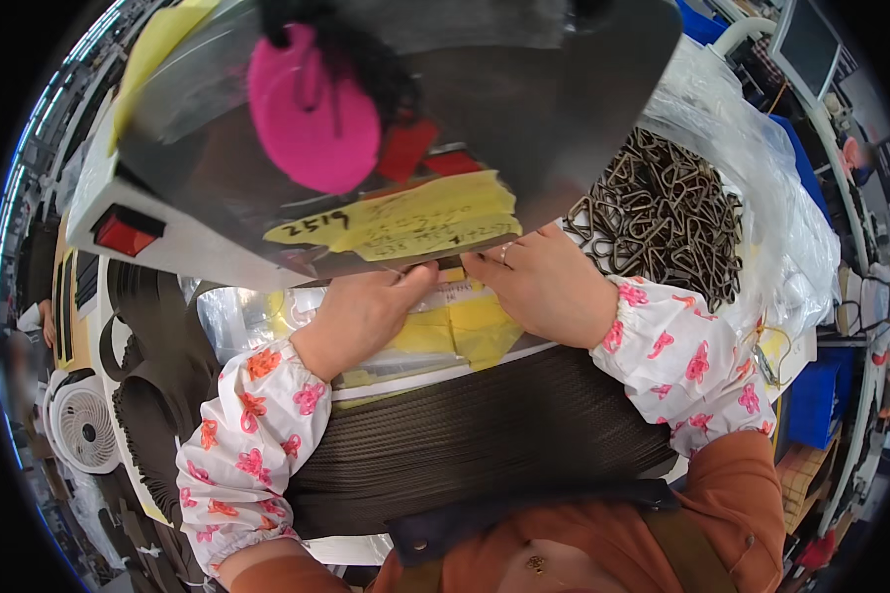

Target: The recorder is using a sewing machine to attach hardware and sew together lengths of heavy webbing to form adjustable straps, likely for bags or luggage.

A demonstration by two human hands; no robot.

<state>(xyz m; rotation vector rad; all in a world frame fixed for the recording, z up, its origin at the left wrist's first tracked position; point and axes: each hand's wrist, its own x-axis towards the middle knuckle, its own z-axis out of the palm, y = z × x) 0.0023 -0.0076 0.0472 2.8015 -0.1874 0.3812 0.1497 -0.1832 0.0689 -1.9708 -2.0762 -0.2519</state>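
Both hands are working right under the sewing machine head (396, 119): left hand (361, 316) and right hand (544, 282) are pinching the dark strap (485, 425), fingers closed on it, feeding it straight. Metal buckles (663, 212) are piling up just right of the machine.

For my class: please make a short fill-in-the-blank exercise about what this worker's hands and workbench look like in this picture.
1. Both hands, the left hand and right hand, meet under a grey machine head bearing a round ____ disc.
2. The heap of metal buckles lies to the person's ____.
3. The floral sleeve covers are printed in pink and ____.

Missing words: pink; right; orange
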